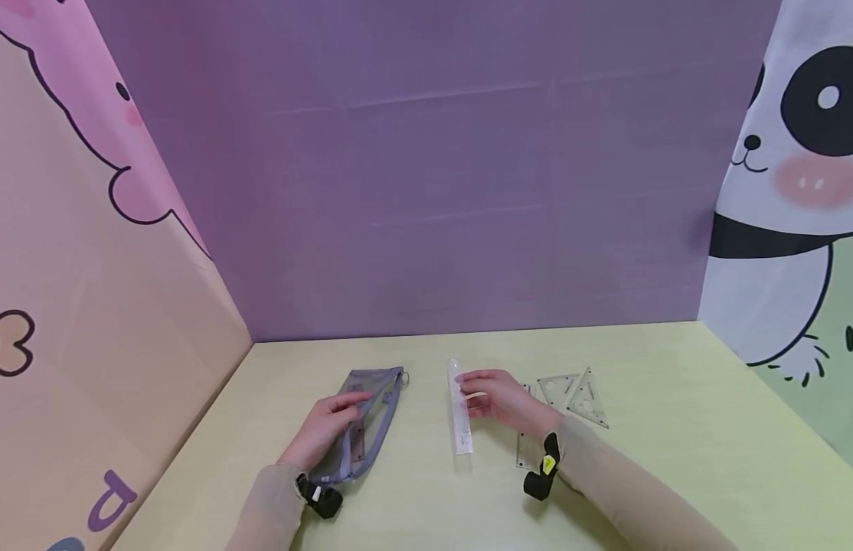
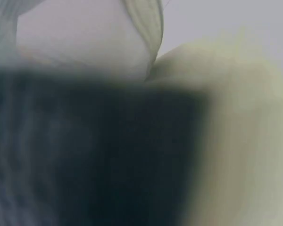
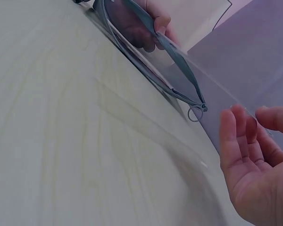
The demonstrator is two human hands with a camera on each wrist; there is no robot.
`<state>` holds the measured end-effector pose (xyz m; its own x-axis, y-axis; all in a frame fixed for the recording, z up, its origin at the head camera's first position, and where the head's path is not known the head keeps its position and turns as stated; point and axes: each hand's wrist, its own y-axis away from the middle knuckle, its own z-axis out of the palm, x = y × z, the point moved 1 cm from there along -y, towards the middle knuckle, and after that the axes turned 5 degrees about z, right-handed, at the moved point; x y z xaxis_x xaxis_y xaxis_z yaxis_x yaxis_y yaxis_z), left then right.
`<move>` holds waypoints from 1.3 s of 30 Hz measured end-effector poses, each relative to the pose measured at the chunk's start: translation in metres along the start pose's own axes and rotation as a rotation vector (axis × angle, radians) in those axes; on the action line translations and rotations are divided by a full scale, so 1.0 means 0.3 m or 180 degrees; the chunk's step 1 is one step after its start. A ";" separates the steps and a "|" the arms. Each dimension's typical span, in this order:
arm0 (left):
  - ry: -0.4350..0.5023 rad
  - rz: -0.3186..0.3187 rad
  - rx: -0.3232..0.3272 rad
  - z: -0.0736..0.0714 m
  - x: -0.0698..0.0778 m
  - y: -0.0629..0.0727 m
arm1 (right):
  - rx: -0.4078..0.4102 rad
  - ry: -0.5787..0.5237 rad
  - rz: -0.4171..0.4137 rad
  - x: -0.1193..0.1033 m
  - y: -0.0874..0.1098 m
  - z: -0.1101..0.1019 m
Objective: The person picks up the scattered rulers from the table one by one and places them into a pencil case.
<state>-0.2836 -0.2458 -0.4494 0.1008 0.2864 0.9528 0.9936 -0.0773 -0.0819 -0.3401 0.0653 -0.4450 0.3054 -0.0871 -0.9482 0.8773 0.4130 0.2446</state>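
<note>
A clear ruler [image 1: 461, 425] is pinched between the thumb and fingers of my right hand [image 1: 505, 402]. In the right wrist view it appears nearly edge-on, raised off the table, with a faint reflection below. My left hand [image 1: 323, 430] grips the zippered edge of a grey see-through mesh pouch [image 1: 389, 412]; some of its fingers show through the mesh [image 3: 125, 21]. A reddish-brown strip [image 1: 357, 444] shows through the pouch, its kind unclear. The left wrist view is mostly blocked by a dark blurred shape and a sleeve [image 2: 245, 141].
Two clear set squares [image 1: 589, 399] lie right of my right hand. Under that wrist is another clear piece with markings [image 1: 526, 451], partly hidden. A purple backdrop [image 1: 468, 191] rises behind the pale table [image 1: 674, 428], with printed panels on both sides.
</note>
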 end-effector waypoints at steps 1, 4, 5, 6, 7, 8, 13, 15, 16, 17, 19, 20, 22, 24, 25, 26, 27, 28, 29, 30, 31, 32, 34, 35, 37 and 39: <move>0.0002 -0.0005 0.0011 0.001 0.000 0.001 | -0.0007 -0.0003 0.0002 -0.001 -0.003 0.006; 0.0038 0.0029 0.0061 0.006 0.001 0.000 | -0.0089 -0.0021 0.0002 0.000 -0.014 0.024; 0.0067 0.0049 0.0069 0.008 0.002 0.000 | -0.0125 -0.0027 0.0005 0.002 -0.018 0.030; 0.0095 0.0065 0.0078 0.011 0.002 0.000 | -0.0160 -0.0044 0.0008 0.004 -0.022 0.036; 0.0125 0.0070 0.0083 0.015 0.004 0.000 | -0.0193 -0.0062 0.0011 0.006 -0.026 0.043; 0.0173 0.0071 0.0084 0.018 0.004 -0.001 | -0.0220 -0.0080 0.0015 0.009 -0.030 0.049; 0.0346 -0.0005 0.0091 0.027 0.006 -0.005 | -0.0264 -0.0149 0.0065 0.023 -0.055 0.086; 0.0396 -0.0029 0.0100 0.029 0.009 -0.004 | -0.0263 -0.0144 0.0092 0.026 -0.063 0.105; 0.0410 -0.0044 0.0109 0.030 0.011 -0.003 | -0.0260 -0.0133 0.0103 0.026 -0.067 0.115; 0.0423 -0.0053 0.0124 0.030 0.013 -0.002 | -0.0259 -0.0131 0.0119 0.027 -0.070 0.125; 0.0438 -0.0059 0.0153 0.032 0.017 -0.002 | -0.0258 -0.0147 0.0140 0.027 -0.078 0.143; 0.0436 -0.0062 0.0162 0.034 0.018 -0.002 | -0.0262 -0.0149 0.0141 0.028 -0.083 0.151; 0.0422 -0.0023 0.0170 0.037 0.020 -0.003 | -0.0280 -0.0143 0.0128 0.029 -0.093 0.165; 0.0431 0.0012 0.0168 0.041 0.020 -0.005 | -0.0298 -0.0158 0.0133 0.030 -0.104 0.177; 0.0442 0.0020 0.0165 0.042 0.020 -0.006 | -0.0306 -0.0158 0.0139 0.032 -0.109 0.183; 0.0458 0.0016 0.0160 0.043 0.018 -0.006 | -0.0317 -0.0129 0.0127 0.034 -0.114 0.189; 0.0481 0.0016 0.0154 0.044 0.018 -0.007 | -0.0322 -0.0116 0.0132 0.035 -0.118 0.195; 0.0492 0.0017 0.0153 0.045 0.016 -0.007 | -0.0322 -0.0107 0.0145 0.036 -0.122 0.202; 0.0517 -0.0006 0.0160 0.045 0.014 -0.008 | -0.0316 -0.0111 0.0166 0.038 -0.127 0.208; 0.0534 -0.0018 0.0163 0.045 0.014 -0.008 | -0.0315 -0.0098 0.0174 0.039 -0.132 0.215; 0.0539 -0.0020 0.0168 0.045 0.013 -0.007 | -0.0316 -0.0089 0.0178 0.041 -0.137 0.222; 0.0545 -0.0023 0.0173 0.044 0.012 -0.006 | -0.0320 -0.0079 0.0173 0.041 -0.142 0.229; 0.0551 -0.0022 0.0182 0.041 0.011 -0.006 | -0.0324 -0.0088 0.0175 0.040 -0.151 0.244; 0.0563 -0.0027 0.0186 0.039 0.010 -0.006 | -0.0328 -0.0095 0.0168 0.039 -0.156 0.251; 0.0559 -0.0014 0.0194 0.035 0.008 -0.007 | -0.0331 -0.0109 0.0149 0.037 -0.162 0.263; 0.0545 -0.0005 0.0197 0.032 0.005 -0.009 | -0.0305 -0.0116 0.0145 0.036 -0.165 0.273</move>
<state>-0.2856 -0.2360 -0.4504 0.0946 0.1194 0.9883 0.9955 -0.0166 -0.0933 -0.3498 -0.0302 -0.4509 0.3590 -0.0986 -0.9281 0.8233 0.5018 0.2651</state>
